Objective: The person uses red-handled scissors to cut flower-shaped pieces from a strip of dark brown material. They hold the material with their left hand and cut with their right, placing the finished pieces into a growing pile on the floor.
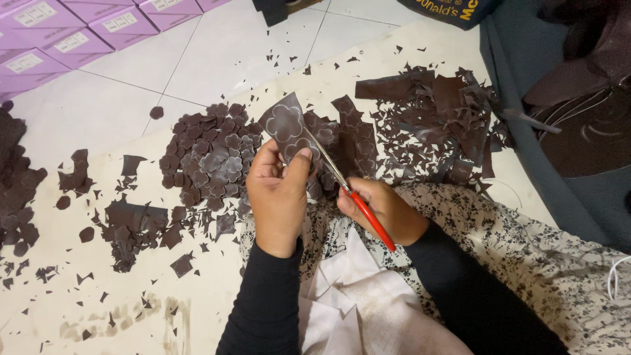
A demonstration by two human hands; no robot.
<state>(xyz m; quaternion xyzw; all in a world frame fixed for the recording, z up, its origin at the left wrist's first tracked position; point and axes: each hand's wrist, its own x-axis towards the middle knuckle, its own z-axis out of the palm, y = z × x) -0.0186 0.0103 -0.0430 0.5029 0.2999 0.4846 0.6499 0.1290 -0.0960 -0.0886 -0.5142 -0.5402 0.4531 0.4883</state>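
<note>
purple boxes (pixel 66 29) top left | white tiled floor (pixel 217 59) | dark bag (pixel 453 10)

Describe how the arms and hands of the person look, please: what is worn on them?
Both arms wear long, close-fitting black sleeves that end at the wrists, plain, with no pattern or cuff marking visible. The left hand and the right hand are bare: no gloves, and no rings, watch or bracelet can be seen on the fingers or wrists from this view.
</note>
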